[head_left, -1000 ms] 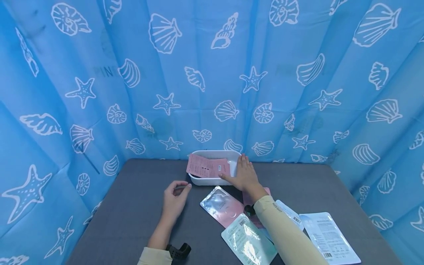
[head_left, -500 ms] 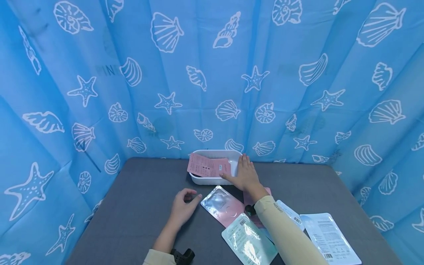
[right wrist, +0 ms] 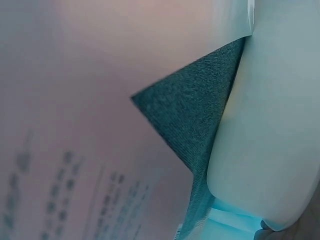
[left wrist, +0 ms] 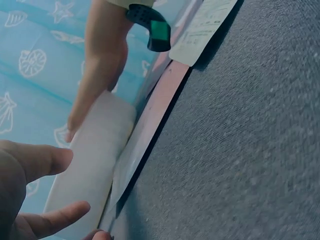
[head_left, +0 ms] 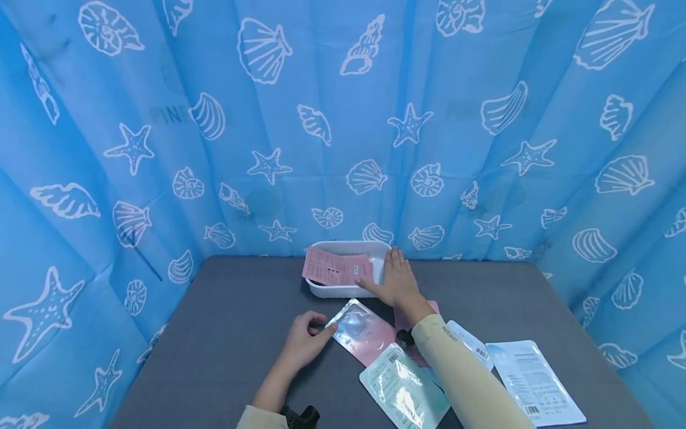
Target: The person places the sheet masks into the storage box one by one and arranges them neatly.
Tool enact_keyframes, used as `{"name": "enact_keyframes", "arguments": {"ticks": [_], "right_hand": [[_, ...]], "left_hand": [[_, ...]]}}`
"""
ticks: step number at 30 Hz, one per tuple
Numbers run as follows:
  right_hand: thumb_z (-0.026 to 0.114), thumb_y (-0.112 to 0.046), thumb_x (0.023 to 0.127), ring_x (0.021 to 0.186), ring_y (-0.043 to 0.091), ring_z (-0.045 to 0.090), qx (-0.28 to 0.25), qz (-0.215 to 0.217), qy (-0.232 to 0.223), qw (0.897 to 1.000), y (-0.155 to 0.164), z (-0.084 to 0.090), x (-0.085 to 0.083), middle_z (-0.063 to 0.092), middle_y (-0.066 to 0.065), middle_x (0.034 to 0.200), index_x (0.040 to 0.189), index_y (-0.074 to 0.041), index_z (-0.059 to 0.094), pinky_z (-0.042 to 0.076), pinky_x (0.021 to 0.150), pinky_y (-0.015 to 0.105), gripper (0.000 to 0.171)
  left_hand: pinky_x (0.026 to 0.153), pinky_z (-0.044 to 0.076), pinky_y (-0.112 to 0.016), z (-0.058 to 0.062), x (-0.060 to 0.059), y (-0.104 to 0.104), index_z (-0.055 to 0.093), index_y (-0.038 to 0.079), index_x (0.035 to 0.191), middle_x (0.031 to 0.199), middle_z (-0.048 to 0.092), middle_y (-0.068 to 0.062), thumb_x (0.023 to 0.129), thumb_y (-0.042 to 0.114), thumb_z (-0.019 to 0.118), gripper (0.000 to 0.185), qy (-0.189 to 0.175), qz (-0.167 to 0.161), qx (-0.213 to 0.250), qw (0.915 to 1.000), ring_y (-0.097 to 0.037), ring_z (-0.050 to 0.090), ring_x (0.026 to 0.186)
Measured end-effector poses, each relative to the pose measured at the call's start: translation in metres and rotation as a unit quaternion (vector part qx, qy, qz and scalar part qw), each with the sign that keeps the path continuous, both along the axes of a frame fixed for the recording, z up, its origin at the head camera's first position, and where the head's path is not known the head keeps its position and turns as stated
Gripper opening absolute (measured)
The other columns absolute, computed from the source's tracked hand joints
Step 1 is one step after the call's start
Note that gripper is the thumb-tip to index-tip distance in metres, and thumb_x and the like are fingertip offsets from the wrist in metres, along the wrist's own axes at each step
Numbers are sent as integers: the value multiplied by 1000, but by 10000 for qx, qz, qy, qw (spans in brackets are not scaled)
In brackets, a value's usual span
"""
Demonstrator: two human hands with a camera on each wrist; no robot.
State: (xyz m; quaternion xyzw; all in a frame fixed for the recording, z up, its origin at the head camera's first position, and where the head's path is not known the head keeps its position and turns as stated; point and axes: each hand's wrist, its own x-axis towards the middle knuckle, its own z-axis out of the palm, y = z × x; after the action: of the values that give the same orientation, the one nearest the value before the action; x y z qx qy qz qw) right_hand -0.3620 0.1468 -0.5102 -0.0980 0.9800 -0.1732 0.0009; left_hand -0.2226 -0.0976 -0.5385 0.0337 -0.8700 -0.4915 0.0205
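Note:
A silver-and-pink sheet mask sachet (head_left: 362,335) lies flat in front of a white plastic tub (head_left: 343,292). My left hand (head_left: 305,342) is at the sachet's left corner, thumb and fingers spread apart; whether a fingertip touches it I cannot tell. In the left wrist view, the thumb and index finger have a gap between them, near the end of the sachet (left wrist: 150,120). My right hand (head_left: 399,286) rests against the tub's right end, fingers straight along the rim. Pink sachets (head_left: 337,268) lie inside the tub, one leaning over its left edge.
A green sachet (head_left: 404,387) overlaps the silver-and-pink one's near end. Another pink sachet (head_left: 432,306) lies partly under the right forearm. To the right are a small light-blue sachet (head_left: 471,345) and a larger white-blue one (head_left: 536,384). A shell-patterned curtain (head_left: 332,161) hangs behind the table.
My left hand has moved right and toward me, from beside the tub's left end to the silver-and-pink sachet's corner. The right hand and tub have stayed in place.

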Motion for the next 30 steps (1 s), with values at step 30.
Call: {"name": "enact_keyframes", "arguments": {"ticks": [30], "right_hand": [[53, -85, 89, 166, 42, 0, 28, -21, -80, 10000, -3, 3, 2, -3, 25, 177, 167, 7, 4, 6, 135, 54, 131]], "left_hand": [[73, 50, -29, 4, -8, 8, 76, 1, 113, 99, 67, -9, 85, 19, 90, 36, -264, -593, 255, 9976, -19, 57, 88]]}}
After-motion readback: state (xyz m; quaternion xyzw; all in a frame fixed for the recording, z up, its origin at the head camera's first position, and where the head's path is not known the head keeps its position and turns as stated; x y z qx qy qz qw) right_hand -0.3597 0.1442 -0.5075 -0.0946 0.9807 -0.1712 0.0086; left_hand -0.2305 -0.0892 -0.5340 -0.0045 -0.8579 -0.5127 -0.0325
